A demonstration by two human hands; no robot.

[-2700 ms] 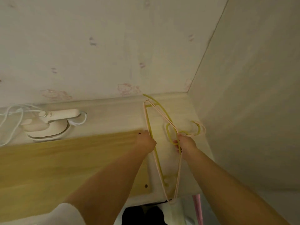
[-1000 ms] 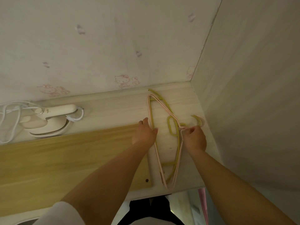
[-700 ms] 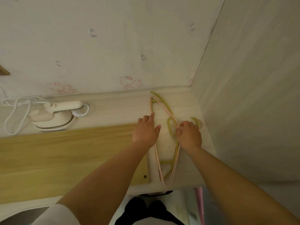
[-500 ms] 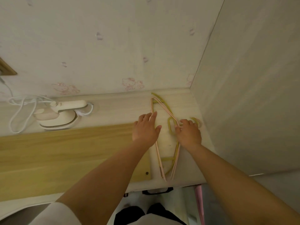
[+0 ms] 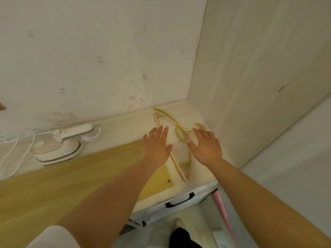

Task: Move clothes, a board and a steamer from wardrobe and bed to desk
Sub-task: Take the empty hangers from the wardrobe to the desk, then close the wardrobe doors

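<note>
A long yellow wooden board (image 5: 53,187) lies flat along the pale desk (image 5: 125,127). A cream handheld steamer (image 5: 59,145) with a white cord (image 5: 16,149) sits behind it at the left. Two thin hangers, pink and yellow-green (image 5: 180,158), lie on the desk's right end by the corner. My left hand (image 5: 156,145) hovers open over the board's right end and the pink hanger's left side. My right hand (image 5: 206,145) is open just right of the hangers, fingers spread, holding nothing. No clothes are in view.
A wall with faint cartoon prints rises behind the desk, and a pale wardrobe panel (image 5: 259,77) closes off the right side. Below the desk edge is a white box with a black handle (image 5: 179,203), a pink strip (image 5: 222,208) and my dark foot.
Both hands have let go of the hangers, which now lie flat on the desk. My fingers have spread open and lifted slightly; the view has tilted down a little.
</note>
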